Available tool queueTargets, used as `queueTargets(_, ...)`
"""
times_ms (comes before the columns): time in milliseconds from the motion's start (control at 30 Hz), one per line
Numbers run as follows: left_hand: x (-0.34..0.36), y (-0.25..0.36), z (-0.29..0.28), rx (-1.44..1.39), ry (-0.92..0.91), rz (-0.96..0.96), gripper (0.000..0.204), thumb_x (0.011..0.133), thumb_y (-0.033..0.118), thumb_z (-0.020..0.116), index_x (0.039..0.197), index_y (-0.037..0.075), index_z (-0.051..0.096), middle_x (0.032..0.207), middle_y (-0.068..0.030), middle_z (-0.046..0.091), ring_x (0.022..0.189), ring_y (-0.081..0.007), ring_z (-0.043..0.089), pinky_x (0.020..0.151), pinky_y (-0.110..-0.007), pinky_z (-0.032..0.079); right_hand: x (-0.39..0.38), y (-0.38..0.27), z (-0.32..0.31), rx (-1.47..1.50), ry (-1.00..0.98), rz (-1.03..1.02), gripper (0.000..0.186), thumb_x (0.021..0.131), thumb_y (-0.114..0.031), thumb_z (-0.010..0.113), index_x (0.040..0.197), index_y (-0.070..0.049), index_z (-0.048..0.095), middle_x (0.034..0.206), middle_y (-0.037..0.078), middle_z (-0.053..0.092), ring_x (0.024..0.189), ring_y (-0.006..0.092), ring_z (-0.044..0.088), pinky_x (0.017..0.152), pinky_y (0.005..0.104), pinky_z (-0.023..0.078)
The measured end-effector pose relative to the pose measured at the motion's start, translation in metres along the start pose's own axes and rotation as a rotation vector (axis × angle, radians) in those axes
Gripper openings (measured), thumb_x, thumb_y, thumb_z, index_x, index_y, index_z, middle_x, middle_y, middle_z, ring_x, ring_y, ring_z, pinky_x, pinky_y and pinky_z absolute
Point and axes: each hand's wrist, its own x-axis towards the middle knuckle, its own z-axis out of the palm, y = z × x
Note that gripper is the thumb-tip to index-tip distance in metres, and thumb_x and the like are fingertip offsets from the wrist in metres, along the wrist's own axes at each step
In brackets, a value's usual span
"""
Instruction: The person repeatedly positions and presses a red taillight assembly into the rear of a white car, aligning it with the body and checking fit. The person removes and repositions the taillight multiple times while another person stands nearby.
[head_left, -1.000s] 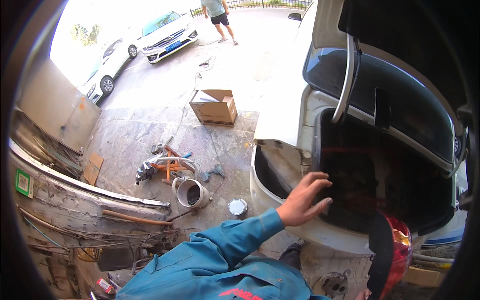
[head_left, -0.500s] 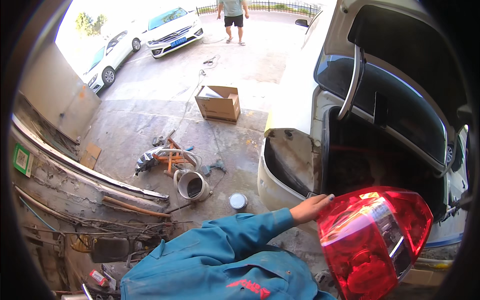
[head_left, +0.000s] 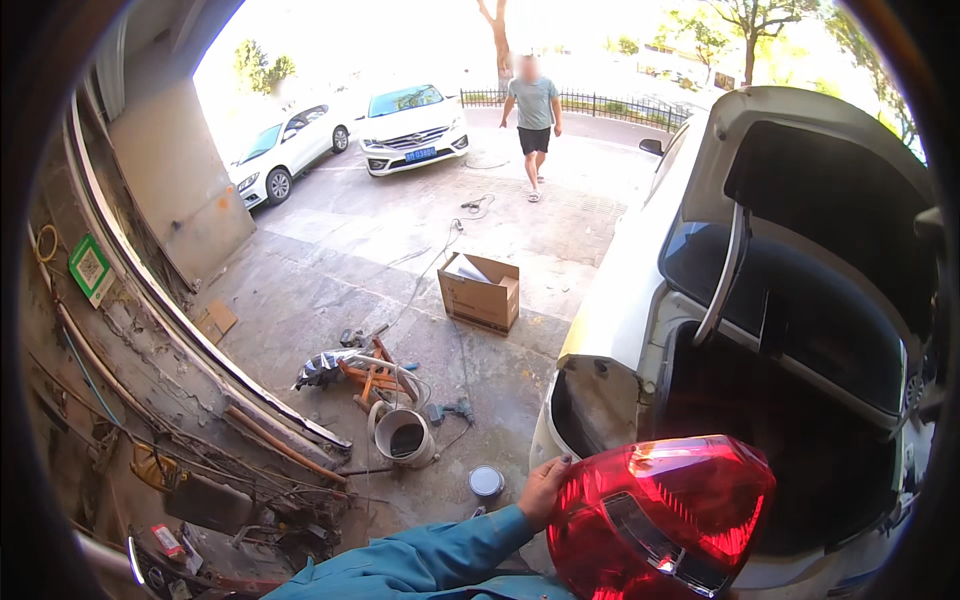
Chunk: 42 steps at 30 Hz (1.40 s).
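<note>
Red taillight (head_left: 665,500) faces up, long axis perhaps rising rightward, left hand (head_left: 541,494) gripping, right hand unseen.

Passable over floor (head_left: 540,365) between cardboard box (head_left: 478,303) and open-lidded white car (head_left: 615,325); blocked at near left corner of trunk (head_left: 830,460) by red tail light (head_left: 660,510), toward floor's left edge by bucket (head_left: 394,428).

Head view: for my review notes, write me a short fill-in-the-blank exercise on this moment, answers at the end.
1. The tail light has a lens coloured ____.
2. The left hand holds the tail light at the edge on the picture's ____ side.
3. The white cars parked at the upper left number ____.
4. The person outside wears shorts coloured ____.

Missing words: red; left; two; black.
</note>
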Motion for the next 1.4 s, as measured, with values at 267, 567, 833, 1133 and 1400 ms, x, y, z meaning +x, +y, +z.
queueTargets(267, 0.015, 0.067, -0.037, 0.209, 0.09, 0.257, 0.044, 0.121, 0.039, 0.062, 0.114, -0.001, 0.078, 0.108, -0.0084, 0.081, 0.098, -0.0156, 0.076, 0.092, -0.034, 0.063, -0.036, 0.019, -0.02, 0.062, 0.012, 0.001, 0.065, 0.115, -0.057, 0.051, 0.124, 0.003, 0.074, 0.122, 0.013, 0.08, 0.109, 0.0208, 0.075, 0.091, 0.0419, 0.06)
queueTargets(567, 0.091, 0.081, -0.123, 0.289, 0.139, 0.185, 0.042, 0.122, 0.042, 0.058, 0.135, 0.003, 0.067, 0.125, -0.01, 0.076, 0.114, -0.0188, 0.071, 0.106, -0.037, 0.058, -0.019, 0.042, 0.083, 0.089, 0.308, -0.001, 0.064, 0.117, -0.064, 0.058, 0.087, -0.009, 0.064, 0.08, -0.007, 0.062, 0.075, 0.0067, 0.051, 0.067, 0.0329, 0.043)
queueTargets(833, 0.176, 0.072, -0.177, 0.265, 0.164, -0.29, 0.073, 0.124, 0.058, 0.035, 0.137, -0.004, 0.071, 0.129, -0.0197, 0.081, 0.116, -0.0336, 0.079, 0.11, -0.046, 0.061, 0.005, 0.059, 0.148, -0.038, 0.227, -0.077, 0.07, 0.119, -0.065, 0.054, 0.081, -0.007, 0.06, 0.073, -0.007, 0.053, 0.073, 0.0056, 0.045, 0.065, 0.0306, 0.035)
queueTargets(1133, 0.232, 0.058, -0.171, 0.185, 0.218, -0.233, 0.071, 0.123, 0.057, 0.038, 0.129, -0.004, 0.073, 0.123, -0.0197, 0.083, 0.111, -0.034, 0.08, 0.105, -0.048, 0.062, 0.054, 0.056, 0.189, -0.199, 0.284, -0.094, 0.067, 0.123, -0.058, 0.047, 0.105, 0.001, 0.072, 0.092, 0.004, 0.074, 0.085, 0.013, 0.061, 0.077, 0.0368, 0.05)
queueTargets(1400, 0.263, 0.044, -0.176, 0.17, 0.254, -0.172, 0.055, 0.122, 0.052, 0.049, 0.126, 0.001, 0.069, 0.124, -0.015, 0.079, 0.108, -0.0282, 0.077, 0.099, -0.045, 0.062, 0.083, 0.045, 0.214, -0.301, 0.533, -0.23, 0.052, 0.124, -0.045, 0.052, 0.099, 0.0, 0.06, 0.09, 0.007, 0.055, 0.087, 0.0193, 0.052, 0.085, 0.0384, 0.049)
